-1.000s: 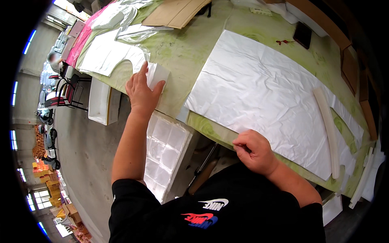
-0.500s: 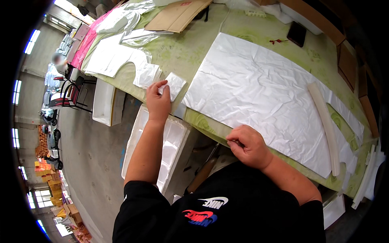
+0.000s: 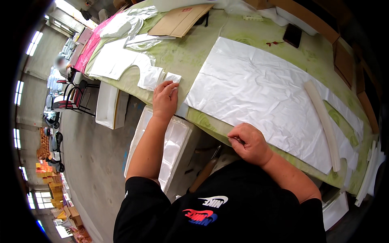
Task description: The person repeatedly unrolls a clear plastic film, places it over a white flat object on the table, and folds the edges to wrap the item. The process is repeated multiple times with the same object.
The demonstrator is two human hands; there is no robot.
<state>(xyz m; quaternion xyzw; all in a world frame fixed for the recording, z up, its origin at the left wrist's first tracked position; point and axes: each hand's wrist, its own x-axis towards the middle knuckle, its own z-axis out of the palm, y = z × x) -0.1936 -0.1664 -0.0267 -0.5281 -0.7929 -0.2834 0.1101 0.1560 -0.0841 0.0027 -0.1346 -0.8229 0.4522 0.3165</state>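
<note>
My left hand (image 3: 165,99) is at the table's near edge, its fingertips and thumb closed on a small folded white plastic bag (image 3: 174,77). That bag lies at the end of a curved, overlapping row of similar white folded bags (image 3: 150,77). My right hand (image 3: 251,142) is curled with thumb against fingers, over the near edge of a large wrinkled white plastic sheet (image 3: 259,97); whatever it may hold is hidden. Across the right part of the sheet lies a long off-white strip (image 3: 323,123).
A green patterned cloth (image 3: 198,50) covers the table. Toward the back are a cardboard piece (image 3: 180,20), a dark phone (image 3: 292,35) and cardboard boxes (image 3: 342,65). White foam boxes (image 3: 178,141) stand below the near edge. Chairs (image 3: 75,95) and a distant person (image 3: 60,62) are at left.
My left hand has moved slightly right, and the small bag now sits closer to the end of the row, less tilted. The right hand has stayed nearly still. The view has shifted slightly.
</note>
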